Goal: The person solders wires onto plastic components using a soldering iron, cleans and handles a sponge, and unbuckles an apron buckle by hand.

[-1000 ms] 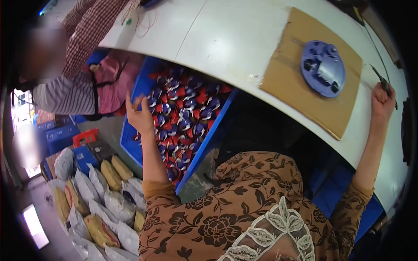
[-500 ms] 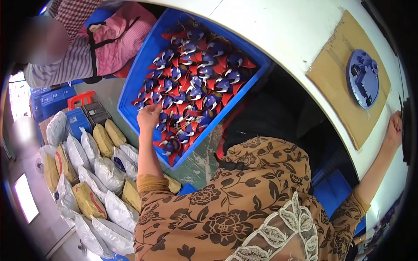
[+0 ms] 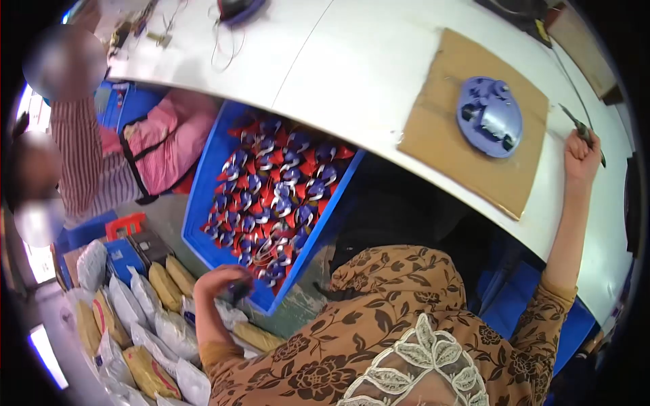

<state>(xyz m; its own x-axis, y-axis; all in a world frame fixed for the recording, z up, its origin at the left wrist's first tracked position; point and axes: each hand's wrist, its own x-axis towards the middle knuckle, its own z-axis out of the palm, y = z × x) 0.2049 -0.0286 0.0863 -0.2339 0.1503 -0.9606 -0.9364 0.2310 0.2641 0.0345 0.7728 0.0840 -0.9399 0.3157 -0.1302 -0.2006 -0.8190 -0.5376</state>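
Note:
My left hand is closed around a small dark blue part, by the near left edge of a blue bin. Many red, blue and white parts fill that bin. My right hand grips a thin dark tool over the right side of the white table. Left of this hand, a purple oval housing with a shiny panel lies on a brown cardboard sheet.
Two people are at the left. Wires lie on the white table, and a dark cable runs along its far right side. Silver and tan bags are piled at the lower left, near a red plastic object.
My left hand has gone from among the parts to the bin's near edge and now holds a dark blue part. The view has shifted, and the tool in my right hand shows clearly again.

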